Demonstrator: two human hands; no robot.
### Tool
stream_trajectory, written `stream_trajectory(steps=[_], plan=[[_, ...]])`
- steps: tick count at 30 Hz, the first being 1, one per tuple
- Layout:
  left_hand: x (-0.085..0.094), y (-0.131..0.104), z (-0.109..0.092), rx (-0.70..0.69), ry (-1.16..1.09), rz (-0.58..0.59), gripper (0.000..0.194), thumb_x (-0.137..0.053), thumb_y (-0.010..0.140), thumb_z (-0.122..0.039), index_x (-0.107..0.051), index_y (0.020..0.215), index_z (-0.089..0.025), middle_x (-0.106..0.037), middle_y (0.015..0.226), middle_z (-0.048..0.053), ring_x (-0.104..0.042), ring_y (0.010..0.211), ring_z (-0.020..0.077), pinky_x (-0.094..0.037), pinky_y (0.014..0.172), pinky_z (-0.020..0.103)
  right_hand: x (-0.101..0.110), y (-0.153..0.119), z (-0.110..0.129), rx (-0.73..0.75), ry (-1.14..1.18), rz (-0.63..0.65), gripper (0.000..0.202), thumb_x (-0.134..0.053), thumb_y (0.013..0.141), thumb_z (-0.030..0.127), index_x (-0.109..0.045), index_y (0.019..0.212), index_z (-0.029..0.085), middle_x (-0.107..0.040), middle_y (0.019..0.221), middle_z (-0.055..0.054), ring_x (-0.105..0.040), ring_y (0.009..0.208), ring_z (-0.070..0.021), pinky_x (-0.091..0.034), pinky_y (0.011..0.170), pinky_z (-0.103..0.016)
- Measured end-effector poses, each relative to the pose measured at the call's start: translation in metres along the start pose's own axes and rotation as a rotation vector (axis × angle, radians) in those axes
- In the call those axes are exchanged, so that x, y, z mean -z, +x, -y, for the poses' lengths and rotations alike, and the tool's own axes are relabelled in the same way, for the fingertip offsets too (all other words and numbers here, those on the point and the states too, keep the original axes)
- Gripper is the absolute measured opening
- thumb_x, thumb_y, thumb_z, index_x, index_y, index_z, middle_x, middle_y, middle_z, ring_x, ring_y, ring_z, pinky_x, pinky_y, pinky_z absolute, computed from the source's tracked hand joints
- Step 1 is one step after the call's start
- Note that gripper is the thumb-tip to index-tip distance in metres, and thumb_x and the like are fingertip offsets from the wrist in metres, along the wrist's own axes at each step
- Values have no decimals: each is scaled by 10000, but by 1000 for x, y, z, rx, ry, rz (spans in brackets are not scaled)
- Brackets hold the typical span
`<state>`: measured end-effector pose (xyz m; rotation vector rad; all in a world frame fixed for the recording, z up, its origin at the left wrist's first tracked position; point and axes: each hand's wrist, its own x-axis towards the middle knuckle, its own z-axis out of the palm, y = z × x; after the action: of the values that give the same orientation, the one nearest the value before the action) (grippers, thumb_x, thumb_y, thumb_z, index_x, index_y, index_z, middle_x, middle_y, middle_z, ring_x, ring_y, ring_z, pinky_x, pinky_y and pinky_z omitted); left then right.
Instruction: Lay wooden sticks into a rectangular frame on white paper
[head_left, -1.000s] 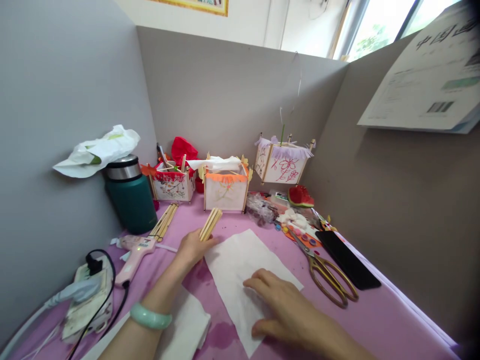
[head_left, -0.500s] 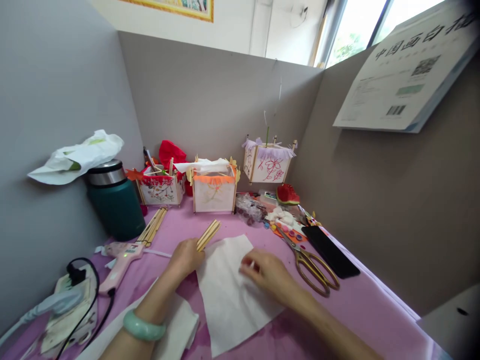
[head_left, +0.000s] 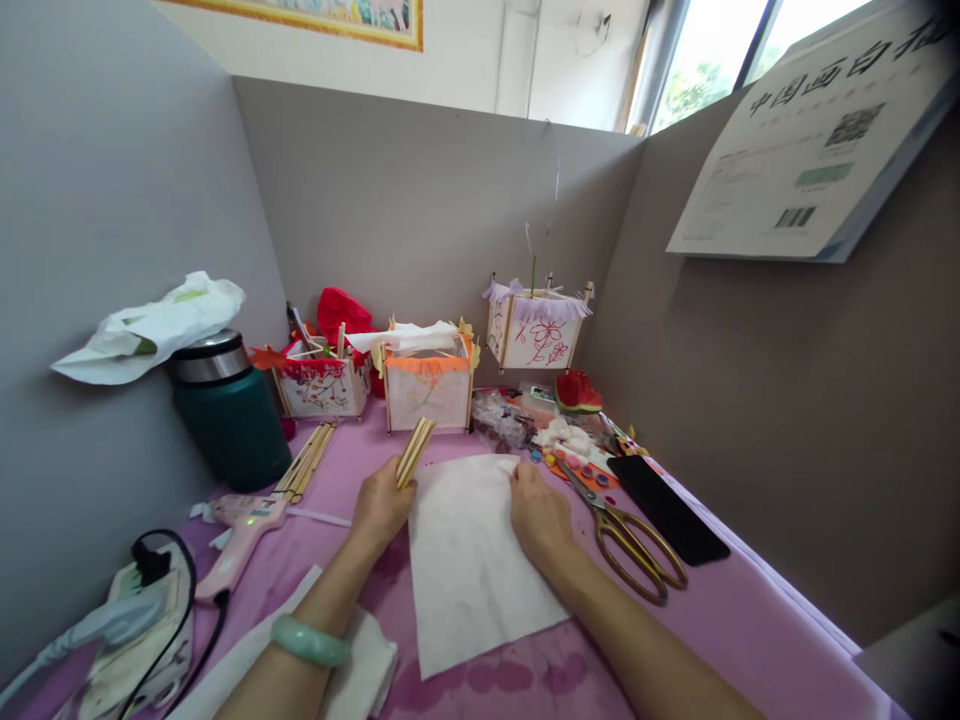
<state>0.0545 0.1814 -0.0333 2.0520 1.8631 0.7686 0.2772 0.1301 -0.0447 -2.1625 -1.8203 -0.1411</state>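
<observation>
My left hand [head_left: 381, 503], with a green bangle on its wrist, is closed around a bundle of thin wooden sticks [head_left: 415, 453] that point up and away. Its fingers also meet the upper left edge of a white sheet [head_left: 476, 570]. My right hand [head_left: 541, 508] pinches the sheet's upper right corner. Between my forearms, the sheet hangs slightly tilted over the purple cloth. Another folded white cloth [head_left: 367, 650] lies partly beneath my left forearm.
Gold-handled scissors [head_left: 626, 535] and a black phone [head_left: 667, 510] lie at right. At left are a pink glue gun [head_left: 244, 540], more sticks [head_left: 306, 462], a teal bottle [head_left: 229, 415] and a power strip [head_left: 150, 640]. Paper lanterns [head_left: 427, 395] stand at the back.
My right hand has moved up and right and now grips the sheet's corner. The sheet is straighter and spread out. My left hand has moved slightly up, its sticks more upright.
</observation>
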Motion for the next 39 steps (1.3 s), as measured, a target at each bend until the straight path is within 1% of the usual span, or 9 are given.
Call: stream_trajectory(steps=[5,7,10,12,15,21,27,33,39], plan=[[6,-15,-10,-63,49,-77,142,-472,794,-206,-549,913,-214,-649,880,39,-606,825,188,-398,688,253,10,-7,5,88,-39,-57,292,-376,905,222,-550,1120,130,-521,1236,-180,-480,1123,-294,-358,893,-396],[8,-24,-14,-123,82,-5,146,-463,809,-216,-550,926,-225,-657,891,27,-609,830,175,-394,691,244,11,-16,5,257,-12,-52,402,-378,914,309,-476,1270,149,-378,1409,-148,-326,1282,-284,-250,1025,-416],[5,-33,-16,-164,160,177,138,-500,783,-227,-585,890,-242,-684,857,23,-628,827,188,-394,670,247,7,-23,-3,494,50,178,650,-358,896,503,-294,1419,121,-216,1500,-130,-156,1377,-255,-143,1097,-423],[2,-34,-14,-152,191,230,127,-533,745,-227,-605,848,-246,-696,832,32,-637,821,213,-394,656,262,6,-22,-9,411,34,340,763,-330,871,586,-267,1426,67,-219,1488,-170,-153,1378,-281,-124,1100,-457],[0,-29,-9,-133,201,233,140,-526,747,-240,-607,860,-243,-702,834,45,-642,826,223,-404,672,273,9,-14,-7,190,-22,338,804,-348,855,592,-324,1388,-10,-248,1457,-237,-164,1366,-338,-84,1095,-499],[4,-24,-1,-95,235,215,202,-510,759,-227,-606,936,-241,-710,889,62,-644,874,231,-418,723,290,5,-4,17,499,154,335,713,-315,890,566,-223,1449,133,-151,1516,-87,-89,1396,-193,-77,1124,-358],[7,-25,-2,-90,231,230,199,-488,753,-170,-612,894,-238,-710,875,64,-649,883,233,-422,707,285,-2,7,15,255,92,282,728,-307,909,499,-290,1381,-56,-229,1445,-283,-148,1370,-337,-92,1079,-535],[8,-24,-2,-91,215,230,214,-514,739,-187,-618,918,-238,-711,894,74,-648,888,244,-423,721,295,-6,-3,41,603,210,369,711,-290,907,554,-228,1440,89,-161,1507,-146,-74,1396,-233,-63,1121,-428],[16,-28,-6,-127,161,227,204,-495,753,-224,-629,906,-239,-707,861,64,-641,850,236,-411,687,289,25,-41,24,634,315,305,626,-461,868,491,-359,1386,155,-277,1476,-137,-208,1356,-262,-176,1092,-444]])
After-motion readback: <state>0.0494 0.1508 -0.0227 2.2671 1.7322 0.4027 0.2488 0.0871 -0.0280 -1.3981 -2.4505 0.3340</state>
